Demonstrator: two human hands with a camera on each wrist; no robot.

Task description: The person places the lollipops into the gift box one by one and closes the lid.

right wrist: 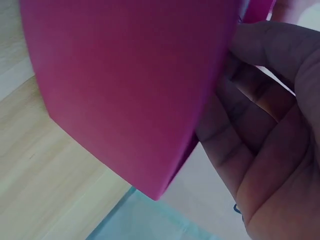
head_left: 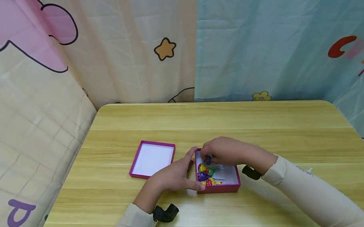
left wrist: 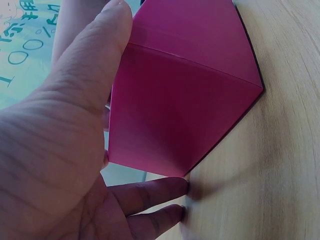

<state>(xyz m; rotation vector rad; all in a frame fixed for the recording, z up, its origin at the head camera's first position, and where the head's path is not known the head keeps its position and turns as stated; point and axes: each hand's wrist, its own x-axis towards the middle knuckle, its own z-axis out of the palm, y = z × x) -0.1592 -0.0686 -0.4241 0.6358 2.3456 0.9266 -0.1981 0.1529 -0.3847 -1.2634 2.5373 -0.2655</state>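
Observation:
A magenta box (head_left: 220, 189) with a white inside stands on the table, holding several lollipops (head_left: 204, 172) in bright wrappers with pale sticks. My left hand (head_left: 174, 175) spans the box's left side, thumb at the near corner and fingers at the far one. In the left wrist view, the thumb rests along the upper edge of the box wall (left wrist: 185, 100). My right hand (head_left: 224, 151) reaches over the far rim with curled fingers, pinching a purple-wrapped lollipop (head_left: 208, 160) inside the box. In the right wrist view, the box wall (right wrist: 125, 90) hides the fingertips.
The box's lid (head_left: 153, 158), magenta-edged and white inside, lies upturned just left of the box, partly behind my left hand. A small white stick end (head_left: 310, 170) shows beside my right sleeve. Printed curtains (head_left: 139, 36) hang along the wooden table's (head_left: 279, 210) back and sides.

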